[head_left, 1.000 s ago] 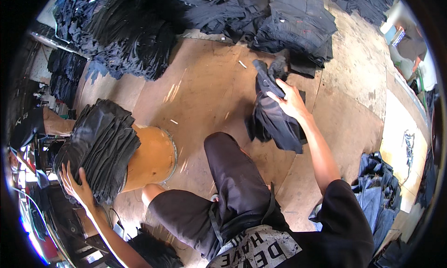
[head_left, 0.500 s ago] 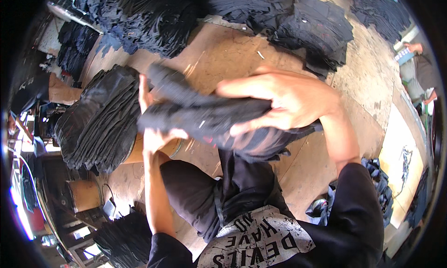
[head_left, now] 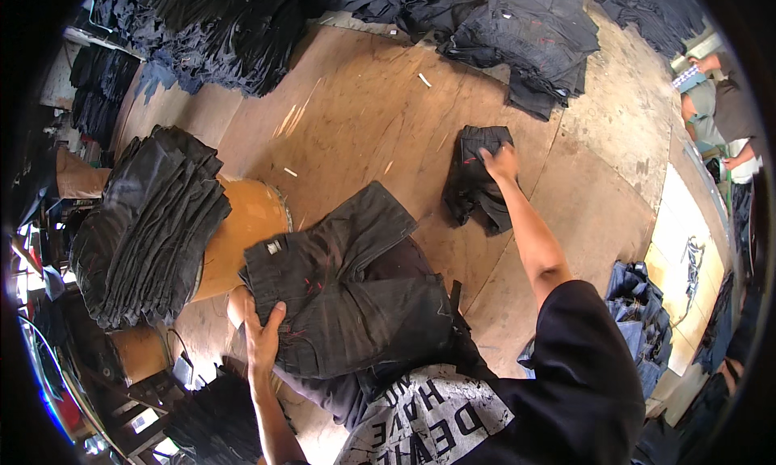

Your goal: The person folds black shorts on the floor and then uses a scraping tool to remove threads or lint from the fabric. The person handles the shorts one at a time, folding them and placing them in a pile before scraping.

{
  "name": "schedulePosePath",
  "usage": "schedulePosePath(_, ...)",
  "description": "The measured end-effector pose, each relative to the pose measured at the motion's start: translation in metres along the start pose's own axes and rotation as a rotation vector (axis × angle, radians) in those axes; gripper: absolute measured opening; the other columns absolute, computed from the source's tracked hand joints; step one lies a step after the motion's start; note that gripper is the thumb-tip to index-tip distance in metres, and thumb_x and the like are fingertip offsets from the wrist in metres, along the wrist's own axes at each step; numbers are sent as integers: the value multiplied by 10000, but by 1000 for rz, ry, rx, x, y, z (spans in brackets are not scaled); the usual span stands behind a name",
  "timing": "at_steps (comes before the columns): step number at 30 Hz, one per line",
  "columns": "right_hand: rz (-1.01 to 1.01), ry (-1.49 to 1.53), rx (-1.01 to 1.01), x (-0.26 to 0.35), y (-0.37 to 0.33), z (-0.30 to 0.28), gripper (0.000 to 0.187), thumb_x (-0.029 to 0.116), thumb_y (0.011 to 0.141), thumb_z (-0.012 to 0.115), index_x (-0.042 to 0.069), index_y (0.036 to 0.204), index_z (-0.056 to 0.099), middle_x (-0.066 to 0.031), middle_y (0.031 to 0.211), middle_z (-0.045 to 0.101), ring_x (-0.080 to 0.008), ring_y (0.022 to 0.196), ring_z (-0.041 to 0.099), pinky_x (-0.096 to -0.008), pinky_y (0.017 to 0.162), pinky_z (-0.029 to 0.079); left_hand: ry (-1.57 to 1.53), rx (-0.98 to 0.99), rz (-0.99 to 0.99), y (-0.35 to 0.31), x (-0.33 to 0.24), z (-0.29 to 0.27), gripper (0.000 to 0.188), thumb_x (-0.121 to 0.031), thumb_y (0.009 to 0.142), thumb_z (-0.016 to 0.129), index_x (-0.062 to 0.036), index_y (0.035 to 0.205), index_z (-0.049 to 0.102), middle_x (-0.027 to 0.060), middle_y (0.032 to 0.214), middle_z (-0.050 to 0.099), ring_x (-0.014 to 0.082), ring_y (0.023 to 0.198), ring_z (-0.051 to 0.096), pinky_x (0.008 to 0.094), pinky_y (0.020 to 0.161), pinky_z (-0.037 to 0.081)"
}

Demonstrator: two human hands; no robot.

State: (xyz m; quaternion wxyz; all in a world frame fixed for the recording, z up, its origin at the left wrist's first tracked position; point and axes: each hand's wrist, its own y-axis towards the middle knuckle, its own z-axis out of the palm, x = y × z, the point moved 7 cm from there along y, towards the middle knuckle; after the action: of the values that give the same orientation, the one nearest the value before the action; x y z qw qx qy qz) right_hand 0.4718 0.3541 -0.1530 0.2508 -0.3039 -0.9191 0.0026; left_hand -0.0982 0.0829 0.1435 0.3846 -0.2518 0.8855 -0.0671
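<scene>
A pair of black denim shorts [head_left: 347, 291] lies spread across my lap, a small light label at its waistband and red thread marks on the front. My left hand [head_left: 263, 336] grips it by the waistband side, thumb on top and fingers underneath. With my arm stretched forward, my right hand [head_left: 501, 162] has its fingers closed at the edge of a smaller folded black garment [head_left: 475, 194], which rests on the plywood surface [head_left: 364, 117]. That garment also looks like shorts, with red marks on it.
Left of me, a thick stack of dark garments [head_left: 149, 230] leans over a round yellow-brown drum [head_left: 246, 234]. Dark heaps [head_left: 218, 36] and a black garment pile [head_left: 525, 40] line the far side. Blue denim pieces [head_left: 638, 319] lie at right. Another person [head_left: 731, 101] is at the right edge.
The bundled dark garments held up between both hands are now apart: one pair of shorts lies open on my lap, and a folded one is on the plywood under my right hand, which reached forward.
</scene>
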Motion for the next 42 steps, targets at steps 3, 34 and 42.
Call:
schedulePosePath(3, 142, -171, 4, -93, -1, 49, 974, 561, 808, 919, -17, 1506, 562, -253, 1497, 629, -419, 1394, 614, -495, 1139, 520, -101, 4, -374, -3, 49, 5, 985, -384, 997, 807, 117, 1678, 302, 264, 1725, 374, 325, 1594, 360, 402, 1317, 242)
schedulePosePath(34, -1379, 381, 1234, 459, -230, -241, 833, 45, 788, 823, 58, 1580, 566, -58, 1617, 571, -211, 1534, 464, -408, 1300, 295, -497, 129, 5, 51, 63, 18, 911, -560, 1081, 663, 55, 1671, 340, 263, 1725, 388, 336, 1645, 305, 399, 1340, 244)
schedulePosePath(42, -1213, 319, 904, 363, -327, 18, 449, 107, 986, 785, 58, 1419, 675, -181, 1437, 715, -369, 1372, 647, -437, 1179, 479, -1239, 425, -86, 48, 63, 35, 698, -472, 1172, 494, -22, 1691, 374, 124, 1733, 419, 248, 1574, 421, 377, 1320, 319)
